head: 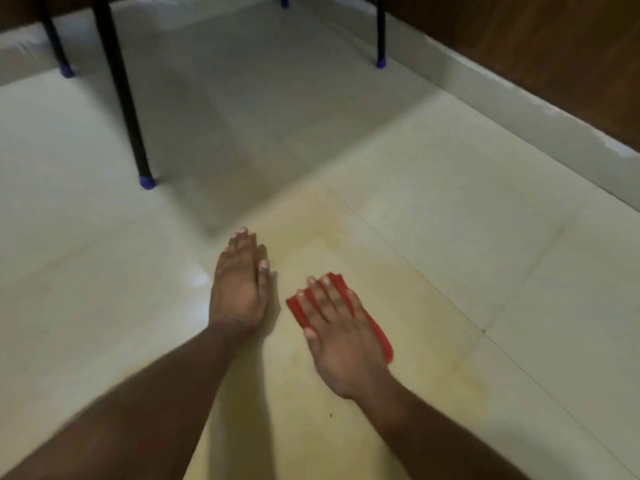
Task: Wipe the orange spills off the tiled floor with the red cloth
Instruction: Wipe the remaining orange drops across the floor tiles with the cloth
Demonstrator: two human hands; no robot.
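Note:
The red cloth (341,286) lies flat on the pale tiled floor (467,209), mostly covered by my right hand (341,336), which presses on it with straight, spread fingers. A faint orange-yellow smear (332,233) spreads over the tile beyond and around the cloth. My left hand (239,285) rests flat on the floor just left of the cloth, fingers straight and together, touching nothing else.
Black furniture legs with purple caps stand at the back: one close at the left (145,180), another far left (67,71), one at the right (381,62). A white skirting (519,112) under a brown wooden panel runs along the right.

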